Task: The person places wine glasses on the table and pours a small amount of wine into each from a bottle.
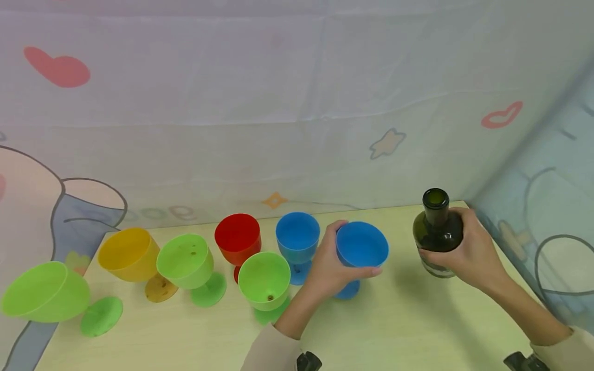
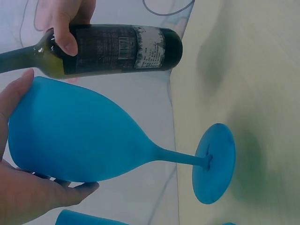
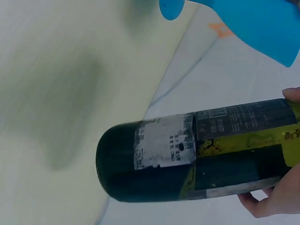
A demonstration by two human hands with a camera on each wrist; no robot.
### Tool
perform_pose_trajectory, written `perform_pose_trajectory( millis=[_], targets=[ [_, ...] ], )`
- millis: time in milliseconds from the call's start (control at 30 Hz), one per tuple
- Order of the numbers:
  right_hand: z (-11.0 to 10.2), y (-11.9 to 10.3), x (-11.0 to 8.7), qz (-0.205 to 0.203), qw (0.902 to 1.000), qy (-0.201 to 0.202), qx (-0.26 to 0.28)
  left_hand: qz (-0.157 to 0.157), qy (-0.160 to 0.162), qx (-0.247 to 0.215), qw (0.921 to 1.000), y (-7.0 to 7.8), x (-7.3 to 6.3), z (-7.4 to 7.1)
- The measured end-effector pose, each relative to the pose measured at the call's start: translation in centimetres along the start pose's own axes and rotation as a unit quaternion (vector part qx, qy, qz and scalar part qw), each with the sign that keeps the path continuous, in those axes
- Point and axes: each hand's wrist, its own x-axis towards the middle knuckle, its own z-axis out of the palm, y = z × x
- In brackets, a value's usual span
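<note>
Pale table, patterned backdrop behind!
Left hand grips a blue goblet; right hand clasps a dark bottle.

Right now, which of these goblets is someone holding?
The rightmost blue goblet in the head view: the left hand grips it, while no other is held.
</note>
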Motion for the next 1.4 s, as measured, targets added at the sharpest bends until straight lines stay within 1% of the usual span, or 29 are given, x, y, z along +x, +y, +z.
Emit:
perform_pose_trajectory(
  millis=[200, 367, 567, 700, 833, 933, 1033, 1167, 1300, 1400],
  targets=[
    [0.3, -0.7, -0.4, -0.071, 0.9966, 0.025, -0.033, 0.005, -0.001, 0.003, 1.0, 0.0, -0.6, -0.6],
    [0.5, -0.9, -0.4, -0.127, 0.988, 0.045, -0.076, 0.009, -0.005, 0.004, 0.9999, -0.1, -1.0, -0.8],
    [0.6, -0.7, -0.5, -0.167, 0.9765, 0.057, -0.124, 0.015, -0.006, 0.005, 0.9999, -0.2, -1.6, -0.9],
    [0.6, -0.7, -0.4, -0.195, 0.9657, 0.075, -0.155, 0.016, -0.001, 0.003, 0.9999, -0.1, -1.7, -1.0],
    [0.8, -0.7, -0.3, -0.23, 0.9488, 0.103, -0.19, 0.01, 0.0, 0.005, 0.9999, 0.1, -1.9, -1.1],
    [0.7, -0.8, -0.2, -0.251, 0.9376, 0.113, -0.212, 0.003, -0.002, 0.007, 1.0, 0.2, -2.0, -1.2],
    [0.6, -0.9, -0.1, -0.268, 0.9304, 0.112, -0.224, 0.001, -0.003, 0.008, 1.0, 0.3, -2.1, -1.3],
    [0.4, -0.9, 0.0, -0.286, 0.9211, 0.102, -0.244, 0.007, -0.007, 0.006, 0.9999, 0.3, -2.3, -1.3],
    [0.1, -1.1, 0.0, -0.294, 0.9111, 0.092, -0.273, 0.013, -0.013, 0.007, 0.9998, 0.6, -2.3, -1.4],
    [0.1, -1.3, 0.1, -0.296, 0.9056, 0.092, -0.29, 0.017, -0.017, 0.011, 0.9996, 1.0, -2.3, -1.5]
  ],
)
